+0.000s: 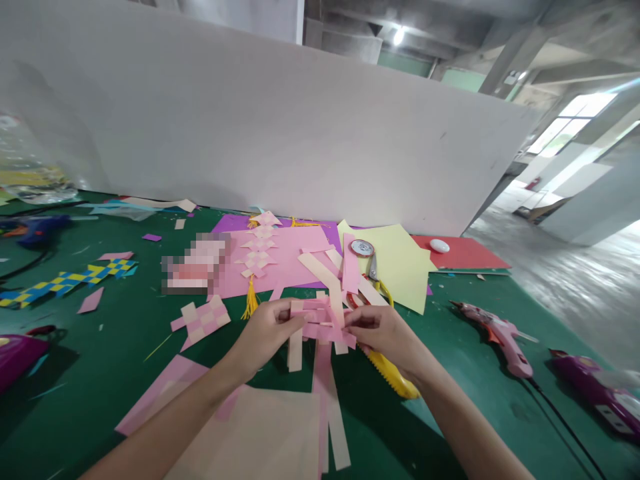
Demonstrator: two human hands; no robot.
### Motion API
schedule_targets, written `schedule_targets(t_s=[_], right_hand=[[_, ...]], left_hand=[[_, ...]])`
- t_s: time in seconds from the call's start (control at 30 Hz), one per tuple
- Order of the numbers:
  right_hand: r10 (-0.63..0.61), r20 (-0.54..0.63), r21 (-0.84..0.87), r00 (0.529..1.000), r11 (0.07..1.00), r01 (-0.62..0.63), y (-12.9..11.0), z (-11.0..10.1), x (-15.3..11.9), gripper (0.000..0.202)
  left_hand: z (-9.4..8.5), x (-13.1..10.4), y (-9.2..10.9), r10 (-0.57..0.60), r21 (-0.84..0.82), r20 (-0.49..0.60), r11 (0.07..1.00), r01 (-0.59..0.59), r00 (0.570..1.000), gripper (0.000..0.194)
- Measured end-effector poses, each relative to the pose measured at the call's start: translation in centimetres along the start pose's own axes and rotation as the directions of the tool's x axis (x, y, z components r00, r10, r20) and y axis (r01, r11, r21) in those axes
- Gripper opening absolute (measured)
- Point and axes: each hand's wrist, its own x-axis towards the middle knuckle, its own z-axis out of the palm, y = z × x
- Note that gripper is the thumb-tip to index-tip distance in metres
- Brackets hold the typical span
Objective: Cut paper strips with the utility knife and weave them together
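Observation:
Between my hands is a partly woven piece of pink and cream paper strips [320, 328], its loose ends hanging down and reaching up. My left hand [270, 333] pinches its left edge, thumb on top. The fingers of my right hand [383, 333] are closed on strips at its right edge. Loose long strips [337, 417] lie below it, over a stack of cream paper [265, 427]. Just beyond my right hand lie scissors with yellow handles [384, 290]. A yellow serrated tool [393, 373] is partly hidden under my right wrist.
A finished woven chain with a yellow tassel [259, 250] lies on pink paper [300, 240] at the back. A woven checkered square [203, 319] is to the left. A pink glue gun [497, 333] with its cord lies right. A white board [280, 127] stands behind.

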Motion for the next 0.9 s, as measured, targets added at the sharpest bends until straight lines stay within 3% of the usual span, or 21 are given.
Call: schedule_targets(t_s=[0.2, 0.4, 0.6, 0.7, 0.9], right_hand=[[-0.064, -0.098, -0.015, 0.993, 0.998, 0.062, 0.5, 0.5, 0.3, 0.013], [-0.094, -0.175, 0.012, 0.980, 0.995, 0.097, 0.8, 0.8, 0.5, 0.017], [-0.212, -0.227, -0.050, 0.950, 0.977, 0.206, 1.1, 0.8, 0.5, 0.014], [-0.225, -0.204, -0.059, 0.953, 0.974, 0.217, 1.3, 0.8, 0.7, 0.024], [-0.115, -0.132, 0.079, 0.985, 0.989, 0.126, 0.6, 1.1, 0.4, 0.032]], left_hand=[[-0.1, 0.2, -0.4, -0.043, -0.192, 0.071, 0.980, 0.056, 0.997, 0.030], [-0.1, 0.3, -0.3, -0.088, -0.276, 0.077, 0.955, 0.106, 0.993, 0.025], [0.1, 0.6, -0.9, -0.152, -0.407, 0.095, 0.896, 0.178, 0.984, 0.030], [0.0, 0.7, -1.1, -0.159, -0.439, 0.082, 0.880, 0.179, 0.984, 0.029], [0.0, 0.9, -1.5, -0.146, -0.437, 0.072, 0.885, 0.163, 0.987, 0.029]])
